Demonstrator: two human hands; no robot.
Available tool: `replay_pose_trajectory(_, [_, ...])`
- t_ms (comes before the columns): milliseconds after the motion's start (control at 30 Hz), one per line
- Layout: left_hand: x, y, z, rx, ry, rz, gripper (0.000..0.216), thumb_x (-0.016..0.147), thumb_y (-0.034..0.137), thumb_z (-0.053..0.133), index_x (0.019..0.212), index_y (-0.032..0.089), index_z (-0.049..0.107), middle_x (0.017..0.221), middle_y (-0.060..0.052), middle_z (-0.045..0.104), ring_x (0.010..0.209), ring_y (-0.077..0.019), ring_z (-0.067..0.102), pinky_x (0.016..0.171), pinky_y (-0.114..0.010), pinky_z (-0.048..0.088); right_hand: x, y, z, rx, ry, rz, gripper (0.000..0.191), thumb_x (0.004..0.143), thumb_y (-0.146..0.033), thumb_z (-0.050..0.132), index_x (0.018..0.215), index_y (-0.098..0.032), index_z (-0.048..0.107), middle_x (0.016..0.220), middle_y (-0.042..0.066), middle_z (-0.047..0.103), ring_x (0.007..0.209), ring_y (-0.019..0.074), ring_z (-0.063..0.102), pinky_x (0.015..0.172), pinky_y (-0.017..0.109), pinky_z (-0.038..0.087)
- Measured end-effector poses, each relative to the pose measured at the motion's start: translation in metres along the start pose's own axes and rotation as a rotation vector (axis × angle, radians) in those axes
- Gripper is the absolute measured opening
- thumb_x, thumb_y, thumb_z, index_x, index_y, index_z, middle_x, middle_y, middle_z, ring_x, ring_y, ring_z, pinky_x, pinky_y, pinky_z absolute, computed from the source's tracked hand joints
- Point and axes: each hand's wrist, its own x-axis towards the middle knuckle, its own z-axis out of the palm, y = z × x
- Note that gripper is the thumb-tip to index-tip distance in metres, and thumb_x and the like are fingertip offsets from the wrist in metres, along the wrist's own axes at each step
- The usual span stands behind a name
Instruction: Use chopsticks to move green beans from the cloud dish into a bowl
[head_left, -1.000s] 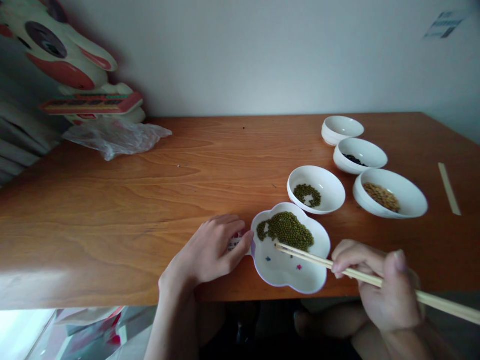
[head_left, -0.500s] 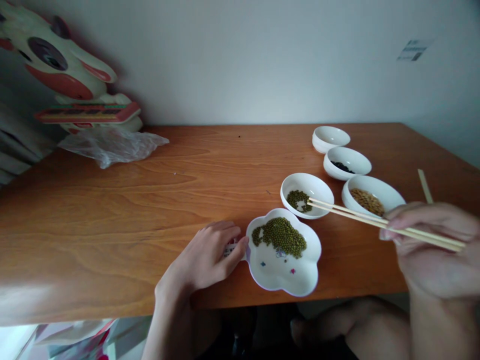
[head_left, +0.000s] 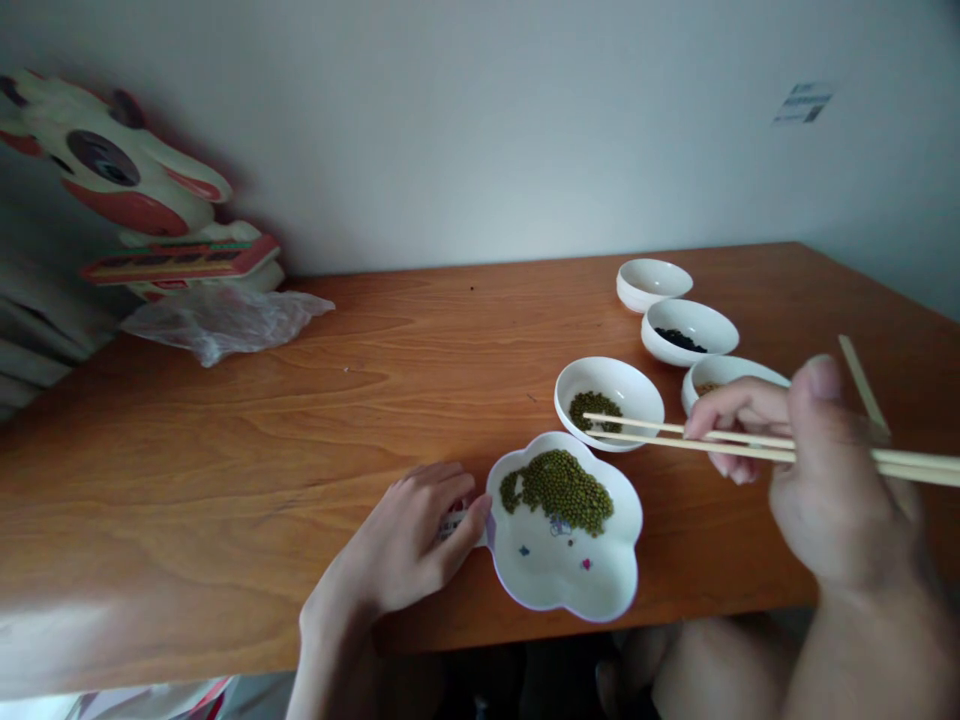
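My left hand [head_left: 409, 545] rests on the table, its fingers closed around the short handle of a white flower-shaped dish [head_left: 551, 585] with a lilac rim. Green mung beans [head_left: 566, 488] lie in the far half of that dish. In my right hand [head_left: 840, 490] is a pair of wooden chopsticks [head_left: 667, 440], tips slightly apart. The tips are over a white bowl [head_left: 637, 390] just behind the dish, which holds a smaller heap of mung beans [head_left: 596, 408]. Whether a bean is between the tips, I cannot make out.
Behind my right hand, a bowl [head_left: 750, 370] of tan beans is partly hidden. Farther back stand a bowl [head_left: 712, 325] of black beans and another white bowl [head_left: 652, 280]. A pale stick [head_left: 862, 380] lies at right. A plastic bag [head_left: 225, 320] and cow toy [head_left: 135, 190] sit left.
My right hand has moved left and turned, and the chopstick tips have spread apart over the mung bean bowl. The view has tilted slightly. My left hand still holds the dish's handle.
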Motion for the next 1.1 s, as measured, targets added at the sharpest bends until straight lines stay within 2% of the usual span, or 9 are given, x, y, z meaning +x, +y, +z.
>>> replay_pose_trajectory(100, [0.000, -0.001, 0.001, -0.007, -0.008, -0.007, 0.040, 0.111, 0.043, 0.042, 0.082, 0.021, 0.057, 0.086, -0.004, 0.063, 0.080, -0.0200, 0.057, 0.076, -0.033, 0.043, -0.006, -0.007, 0.003, 0.017, -0.064, -0.081, 0.062, 0.110, -0.060, 0.038, 0.078, -0.023, 0.075, 0.061, 0.002, 0.060, 0.059, 0.0156, 0.054, 0.058, 0.034, 0.038])
replay_pose_trajectory(233, [-0.001, -0.001, 0.001, -0.009, 0.000, -0.009, 0.038, 0.110, 0.043, 0.043, 0.083, 0.021, 0.056, 0.087, -0.004, 0.063, 0.081, -0.0200, 0.056, 0.078, -0.034, 0.043, -0.010, -0.007, 0.000, -0.003, -0.068, -0.177, 0.065, 0.111, -0.055, 0.038, 0.065, -0.024, 0.072, 0.059, 0.003, 0.061, 0.058, 0.0175, 0.054, 0.057, 0.035, 0.039])
replay_pose_trajectory(400, [0.000, 0.001, 0.000, -0.002, 0.005, -0.010, 0.037, 0.110, 0.042, 0.044, 0.082, 0.021, 0.055, 0.086, -0.004, 0.063, 0.082, -0.0203, 0.056, 0.076, -0.034, 0.042, -0.021, 0.017, -0.001, 0.064, -0.256, -0.079, 0.068, 0.113, -0.054, 0.026, 0.072, -0.025, 0.071, 0.063, 0.002, 0.062, 0.063, 0.0175, 0.058, 0.060, 0.034, 0.042])
replay_pose_trajectory(500, [0.000, 0.001, -0.001, 0.001, 0.001, -0.012, 0.038, 0.110, 0.043, 0.042, 0.082, 0.020, 0.055, 0.087, -0.004, 0.063, 0.082, -0.0202, 0.055, 0.077, -0.035, 0.042, -0.025, 0.027, 0.006, 0.107, -0.350, -0.062, 0.071, 0.112, -0.059, 0.020, 0.075, -0.025, 0.071, 0.065, 0.002, 0.063, 0.063, 0.0184, 0.058, 0.061, 0.034, 0.043])
replay_pose_trajectory(700, [0.000, 0.001, 0.000, 0.008, -0.009, -0.018, 0.039, 0.111, 0.042, 0.041, 0.083, 0.020, 0.057, 0.086, -0.003, 0.063, 0.081, -0.0189, 0.055, 0.077, -0.034, 0.041, -0.024, 0.021, 0.020, 0.113, -0.503, -0.018, 0.075, 0.108, -0.070, 0.018, 0.075, -0.024, 0.067, 0.072, 0.004, 0.067, 0.072, 0.0219, 0.063, 0.068, 0.036, 0.043])
replay_pose_trajectory(800, [0.000, 0.000, 0.001, 0.015, -0.007, -0.020, 0.038, 0.111, 0.042, 0.042, 0.084, 0.020, 0.057, 0.086, -0.003, 0.062, 0.081, -0.0187, 0.055, 0.077, -0.034, 0.041, -0.023, 0.019, 0.024, 0.061, -0.523, -0.028, 0.074, 0.108, -0.070, 0.020, 0.075, -0.023, 0.066, 0.071, 0.004, 0.065, 0.070, 0.0209, 0.062, 0.068, 0.035, 0.042])
replay_pose_trajectory(1100, [-0.002, 0.000, 0.002, 0.043, 0.005, -0.023, 0.040, 0.111, 0.044, 0.041, 0.083, 0.021, 0.056, 0.086, -0.003, 0.062, 0.081, -0.0198, 0.056, 0.077, -0.035, 0.041, -0.022, 0.033, 0.028, 0.084, -0.527, -0.081, 0.076, 0.109, -0.068, 0.010, 0.076, -0.024, 0.063, 0.071, 0.003, 0.061, 0.070, 0.0201, 0.058, 0.067, 0.036, 0.039])
